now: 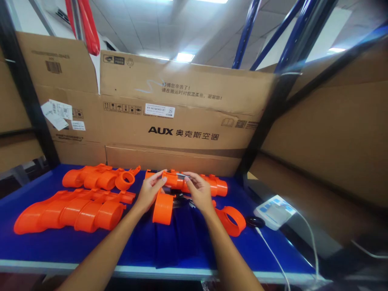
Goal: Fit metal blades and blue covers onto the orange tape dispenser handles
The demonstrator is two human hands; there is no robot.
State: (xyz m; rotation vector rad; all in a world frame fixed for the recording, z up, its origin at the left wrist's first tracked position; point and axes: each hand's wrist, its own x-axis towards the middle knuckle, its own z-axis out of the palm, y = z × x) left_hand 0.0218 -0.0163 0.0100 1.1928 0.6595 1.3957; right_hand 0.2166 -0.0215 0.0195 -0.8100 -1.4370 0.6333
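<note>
Forearms closest, pinch grip ahead: slip and snag risk

Both forearms [232, 258] reach over the blue mat [136, 246]. To the right, a white cable [273, 250] runs over the table edge; a sleeve-level brush or tug could drag the black oval thing [255, 222] or white device [275, 212] if they're joined, hard to tell. Loose orange ring [236, 221] sits just beside the black thing, near the right forearm; an elbow swing could knock it.

Wide orange ring [163, 208] is just below the left hand [150, 189]; can't tell if it stands on the mat or hangs from the fingers. If unsupported, it could roll or drop.

Left thumb and index almost closed, pinching the left end of a small orange part [173, 180], between the hands above the mat. Right hand [198, 190] has thumb and index nearly together at a thin pale strip [182, 175]; exact hold unclear. Fingertip-only grip, so uneven pressure could twist the part or skew the strip.

Right behind, an orange row [218, 186]; overreaching knuckles could topple it. Cardboard [182, 155] stands beyond.
</note>
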